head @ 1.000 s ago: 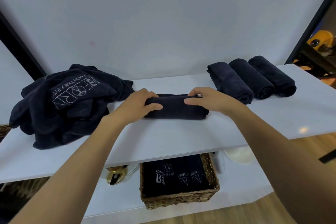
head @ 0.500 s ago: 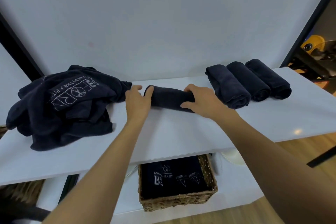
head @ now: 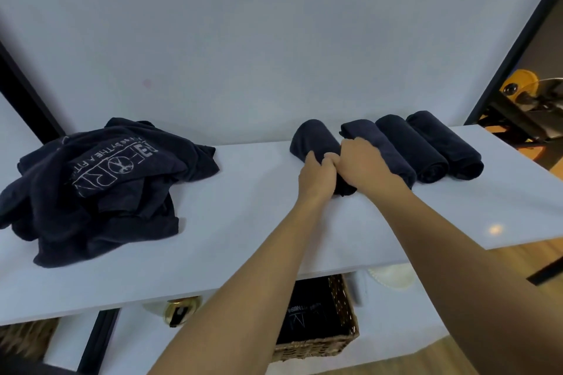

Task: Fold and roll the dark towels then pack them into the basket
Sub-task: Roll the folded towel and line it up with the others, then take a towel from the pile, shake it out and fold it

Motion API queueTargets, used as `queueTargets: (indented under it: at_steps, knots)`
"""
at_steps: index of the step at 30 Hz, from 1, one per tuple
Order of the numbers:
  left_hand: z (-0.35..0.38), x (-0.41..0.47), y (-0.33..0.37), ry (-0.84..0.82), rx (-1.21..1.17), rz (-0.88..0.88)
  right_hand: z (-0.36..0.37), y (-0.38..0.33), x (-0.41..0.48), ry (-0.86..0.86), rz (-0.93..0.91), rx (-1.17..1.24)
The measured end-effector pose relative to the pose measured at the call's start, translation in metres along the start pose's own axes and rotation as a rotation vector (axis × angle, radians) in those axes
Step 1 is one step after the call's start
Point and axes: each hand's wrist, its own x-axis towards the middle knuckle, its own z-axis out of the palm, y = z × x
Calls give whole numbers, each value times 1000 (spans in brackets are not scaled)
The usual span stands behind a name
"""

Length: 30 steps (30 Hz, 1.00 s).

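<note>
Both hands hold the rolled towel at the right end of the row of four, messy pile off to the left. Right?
Not quite. In the head view, the left hand and right hand hold the rolled towel at the left end of that row, not the right. The messy pile is indeed off to the left.

Four rolled towels lie in a row at the right centre of the frame: the leftmost roll (head: pixel 313 137), second roll (head: pixel 365 131), third roll (head: pixel 411 146) and fourth roll (head: pixel 444 143). One heap of unrolled dark towels (head: pixel 91 186) sits at the left; how many it holds cannot be told. Two hands, the left hand (head: pixel 316 176) and right hand (head: pixel 359 164), meet mid-frame. Along the bottom are two wicker baskets, one basket (head: pixel 313 347) at lower centre and a blurred basket (head: pixel 27 338) at lower left, plus one gold round object (head: pixel 176 310) and one white round object (head: pixel 393 275).
</note>
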Motion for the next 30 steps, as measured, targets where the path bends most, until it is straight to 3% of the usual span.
queueTargets:
  at_steps: [8,16,20,25,30]
  knots:
    - [21,29,-1,-84,108,47,1,17,3,205,-239,-400]
    - [-11,28,2,-190,320,96,-7,-9,-5,212,-109,-335]
    - [-54,13,8,-137,318,156,-9,-56,-18,282,-211,-229]
    - [-154,-25,13,130,556,276,4,-131,-53,164,-438,183]
    - [-260,-74,10,680,1155,378,28,-221,-96,-42,-709,494]
